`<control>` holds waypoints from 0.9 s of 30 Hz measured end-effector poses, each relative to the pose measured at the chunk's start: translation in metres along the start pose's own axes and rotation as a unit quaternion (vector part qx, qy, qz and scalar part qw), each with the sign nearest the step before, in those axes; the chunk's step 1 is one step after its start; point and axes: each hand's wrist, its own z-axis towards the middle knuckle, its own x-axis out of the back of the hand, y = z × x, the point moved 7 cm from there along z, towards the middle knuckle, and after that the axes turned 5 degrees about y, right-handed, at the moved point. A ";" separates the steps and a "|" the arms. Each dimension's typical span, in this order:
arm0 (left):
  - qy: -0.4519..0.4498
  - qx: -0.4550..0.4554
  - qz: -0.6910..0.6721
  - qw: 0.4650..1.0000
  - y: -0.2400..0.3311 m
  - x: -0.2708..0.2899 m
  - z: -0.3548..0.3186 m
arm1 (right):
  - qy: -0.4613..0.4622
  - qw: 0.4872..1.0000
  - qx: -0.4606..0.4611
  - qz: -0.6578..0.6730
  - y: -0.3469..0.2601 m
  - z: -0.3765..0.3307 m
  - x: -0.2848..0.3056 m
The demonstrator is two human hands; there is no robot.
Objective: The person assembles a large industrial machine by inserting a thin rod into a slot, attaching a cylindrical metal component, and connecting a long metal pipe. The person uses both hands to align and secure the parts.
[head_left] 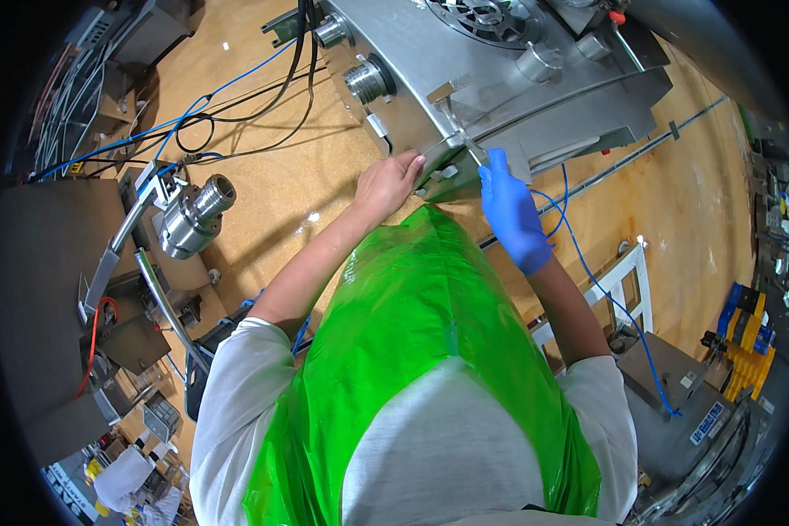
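Observation:
At the near corner of a large stainless steel machine (412, 66), my bare left hand (388, 186) is closed, its thumb and fingertips together against the edge. What it pinches, if anything, is hidden. My right hand (515, 215), in a blue glove, is closed round the near end of a slim metal tool (476, 151). The tool reaches over the machine's edge toward my left fingertips. Near its far end a short crosspiece (448, 88) shows; I cannot tell whether it belongs to the tool. A green apron (438, 289) covers my front, just below both hands.
Left of me, a metal fitting (197, 217) hangs on a jointed arm beside grey cabinets. Black cables (298, 79) and a blue hose (587, 272) cross the tan floor (272, 202). A white frame (631, 289) stands right; yellow parts (749, 368) lie farther right.

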 end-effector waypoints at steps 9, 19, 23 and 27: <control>0.020 -0.008 -0.013 1.000 0.000 0.004 -0.003 | 0.026 0.999 0.023 0.041 -0.016 0.000 0.016; 0.009 -0.017 0.007 1.000 -0.001 0.000 -0.003 | 0.014 1.000 -0.004 0.004 0.000 0.001 0.009; 0.013 -0.016 -0.015 1.000 -0.003 -0.001 -0.002 | 0.030 0.999 0.021 0.023 -0.009 -0.005 0.011; 0.014 -0.004 -0.012 1.000 -0.008 0.006 -0.002 | -0.008 1.000 0.006 0.005 0.002 -0.003 -0.002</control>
